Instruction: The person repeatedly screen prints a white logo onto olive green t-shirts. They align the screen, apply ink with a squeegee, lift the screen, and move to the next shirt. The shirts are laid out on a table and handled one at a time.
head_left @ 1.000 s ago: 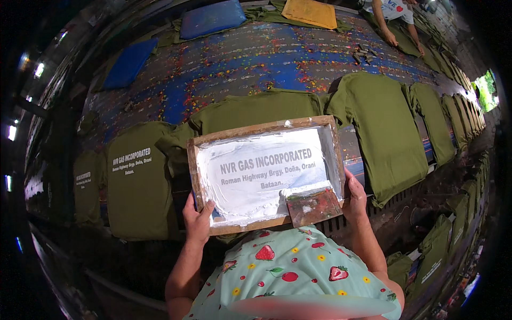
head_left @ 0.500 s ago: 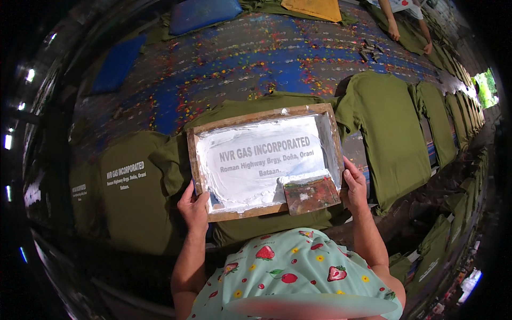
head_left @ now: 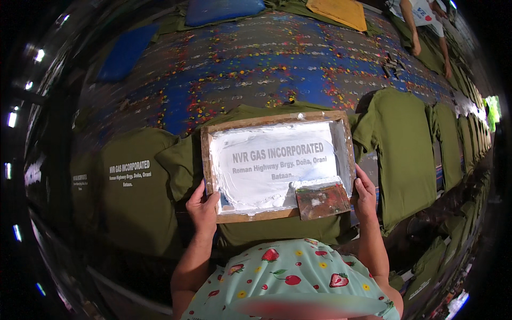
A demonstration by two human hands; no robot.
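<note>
Both my hands grip a wooden screen printing frame (head_left: 256,217) by its short sides. My left hand (head_left: 202,209) is closed on the lower left corner, my right hand (head_left: 366,194) on the lower right. White ink covers the mesh inside, with grey lettering showing through. A paint-stained squeegee (head_left: 322,201) with white ink along its edge rests in the lower right corner of the frame, partly over the wood. Beneath the frame lies an olive green T-shirt (head_left: 282,232), mostly hidden. Whether the frame touches the shirt I cannot tell.
To the left lies an olive shirt with white print (head_left: 136,200); to the right, a plain olive shirt (head_left: 402,154) and several more in a row. Beyond is a paint-spotted table (head_left: 240,69) with blue boards (head_left: 128,56) and a yellow board (head_left: 338,13). Another person's arms (head_left: 416,40) reach in at far right.
The view has shifted, so the frame, my hands and the shirts sit a little further right and lower. My grip on the frame and the squeegee's place in it look the same.
</note>
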